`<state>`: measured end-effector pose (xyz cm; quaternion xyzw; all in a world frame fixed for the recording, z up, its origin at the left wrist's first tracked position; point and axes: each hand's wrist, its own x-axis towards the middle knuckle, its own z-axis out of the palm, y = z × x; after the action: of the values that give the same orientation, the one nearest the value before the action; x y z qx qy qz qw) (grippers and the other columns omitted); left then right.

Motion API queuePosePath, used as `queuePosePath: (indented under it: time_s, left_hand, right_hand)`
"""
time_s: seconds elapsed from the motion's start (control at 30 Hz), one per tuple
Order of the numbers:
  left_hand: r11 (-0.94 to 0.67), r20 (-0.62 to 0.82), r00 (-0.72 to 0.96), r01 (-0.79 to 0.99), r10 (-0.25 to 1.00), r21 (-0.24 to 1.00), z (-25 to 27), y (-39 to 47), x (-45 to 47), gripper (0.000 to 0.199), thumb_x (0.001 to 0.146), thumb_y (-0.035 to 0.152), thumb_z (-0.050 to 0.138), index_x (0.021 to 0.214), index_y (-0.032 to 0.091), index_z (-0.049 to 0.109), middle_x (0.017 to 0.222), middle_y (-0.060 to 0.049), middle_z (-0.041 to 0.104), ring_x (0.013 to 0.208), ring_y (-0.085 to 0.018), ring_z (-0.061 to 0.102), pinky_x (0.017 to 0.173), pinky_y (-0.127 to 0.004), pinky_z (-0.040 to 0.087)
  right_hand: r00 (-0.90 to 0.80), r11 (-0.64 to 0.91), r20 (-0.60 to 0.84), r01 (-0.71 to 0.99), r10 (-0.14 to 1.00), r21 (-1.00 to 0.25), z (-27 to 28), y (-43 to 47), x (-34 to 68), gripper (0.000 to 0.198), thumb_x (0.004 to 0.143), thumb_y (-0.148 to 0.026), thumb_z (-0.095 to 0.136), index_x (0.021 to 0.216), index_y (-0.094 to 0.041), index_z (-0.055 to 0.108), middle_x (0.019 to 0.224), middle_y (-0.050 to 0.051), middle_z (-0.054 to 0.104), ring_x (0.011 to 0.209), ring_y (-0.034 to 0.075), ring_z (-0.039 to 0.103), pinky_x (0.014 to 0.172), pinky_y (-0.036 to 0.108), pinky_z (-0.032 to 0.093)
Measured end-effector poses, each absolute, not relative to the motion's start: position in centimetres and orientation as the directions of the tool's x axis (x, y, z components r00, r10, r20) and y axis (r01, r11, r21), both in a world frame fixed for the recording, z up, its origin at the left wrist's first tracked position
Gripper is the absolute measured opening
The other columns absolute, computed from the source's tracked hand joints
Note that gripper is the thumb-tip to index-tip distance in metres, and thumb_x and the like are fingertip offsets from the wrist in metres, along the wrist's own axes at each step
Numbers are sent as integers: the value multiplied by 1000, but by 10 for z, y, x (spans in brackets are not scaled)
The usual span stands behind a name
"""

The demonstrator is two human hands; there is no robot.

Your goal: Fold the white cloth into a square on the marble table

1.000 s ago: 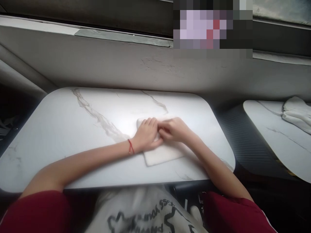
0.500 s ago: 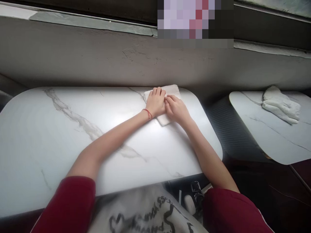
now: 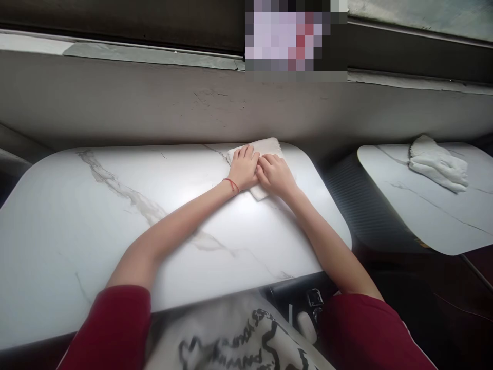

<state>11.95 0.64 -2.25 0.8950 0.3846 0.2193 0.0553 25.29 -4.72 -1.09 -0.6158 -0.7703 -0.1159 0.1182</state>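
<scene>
I am looking down at both hands lying flat on a folded white cloth (image 3: 269, 145) at the far edge of the marble-patterned counter (image 3: 115, 221), right of its middle and close to the grey wall (image 3: 154, 103) behind it. My left hand (image 3: 244, 168) is pressing palm-down on the left part of the cloth, fingers stretched out and together, so its grip is spread flat and clasping nothing; a thin red bracelet (image 3: 231, 184) is sitting at that wrist. My right hand (image 3: 276, 173) is lying just beside it, touching it, fingers slightly curled over the cloth's right part; it too is resting on the fabric rather than pinching it, though I cannot tell whether a fold is caught under the fingertips. A near corner of the cloth is peeking out below the two hands. Both forearms are reaching across the counter from dark red sleeves (image 3: 111, 329). Well apart to the right, across a dark gap, a second counter (image 3: 423, 216) is carrying a crumpled white rag (image 3: 437, 164).
</scene>
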Motion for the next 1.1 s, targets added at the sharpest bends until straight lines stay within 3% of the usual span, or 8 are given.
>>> queuePosePath:
  time_s: [0.23, 0.43, 0.57, 0.7, 0.83, 0.9, 1.0, 1.1]
  left_hand:
    - [-774, 374, 679, 578, 632, 257, -18, 1, 107, 36, 89, 23, 46, 120, 12, 62, 135, -18, 58, 126, -30, 48, 108, -44, 36]
    - [-860, 404, 760, 432, 509, 271, -9, -6, 99, 28, 90, 29, 51, 103, 16, 72, 113, -13, 64, 105, -28, 52, 95, -41, 44]
    - [-899, 371, 830, 314, 417, 306, -5, -24, 106, 22, 85, 26, 54, 85, 17, 73, 96, -10, 64, 90, -23, 53, 76, -34, 47]
    - [-920, 353, 881, 194, 316, 341, -5, -51, 118, 20, 83, 24, 54, 77, 18, 71, 84, -7, 62, 79, -19, 53, 70, -32, 45]
    - [-959, 343, 921, 91, 184, 269, -3, -75, 126, 21, 85, 26, 52, 72, 19, 68, 86, -7, 64, 79, -20, 54, 61, -32, 41]
    - [-982, 330, 938, 45, 105, 185, 0, -85, 128, 23, 88, 29, 51, 76, 18, 68, 90, -9, 65, 80, -22, 54, 59, -34, 39]
    - [-997, 308, 951, 4, 29, 80, 5, -97, 133, 27, 91, 31, 49, 87, 13, 69, 95, -14, 65, 85, -25, 54, 68, -37, 43]
    - [-994, 302, 948, 93, 103, 48, 7, -108, 140, 30, 93, 30, 49, 97, 9, 69, 102, -17, 65, 95, -28, 55, 77, -39, 44]
  right_hand:
    - [-148, 146, 250, 989, 957, 27, 11, -57, 245, 35, 97, -25, 40, 109, -11, 70, 99, 15, 68, 92, 27, 57, 80, 34, 39]
    - [210, -209, 21, 977, 977, -32, 48, -83, 226, 36, 97, -25, 41, 90, -14, 75, 90, 12, 72, 79, 22, 62, 63, 29, 33]
    - [296, -289, -77, 953, 952, 88, 67, -113, 219, 38, 98, -27, 42, 92, -11, 76, 91, 15, 73, 80, 23, 65, 61, 29, 32]
    - [344, -317, -150, 932, 927, 174, 78, -147, 219, 39, 100, -27, 42, 94, -10, 76, 94, 17, 72, 84, 24, 67, 62, 29, 34]
    - [365, -319, -222, 922, 904, 219, 73, -181, 221, 39, 98, -17, 37, 87, -10, 73, 81, 15, 69, 75, 23, 65, 59, 29, 32]
    - [333, -284, -207, 930, 920, 235, 63, -195, 223, 37, 96, -12, 35, 91, -9, 72, 77, 14, 67, 70, 22, 63, 59, 29, 31]
    - [270, -247, -68, 940, 960, 237, 43, -207, 236, 30, 93, -12, 38, 95, -10, 68, 75, 13, 66, 68, 22, 60, 63, 32, 32]
    - [155, -172, 89, 956, 984, 236, 24, -208, 259, 25, 91, -16, 41, 95, -13, 65, 80, 14, 66, 74, 26, 59, 68, 35, 33]
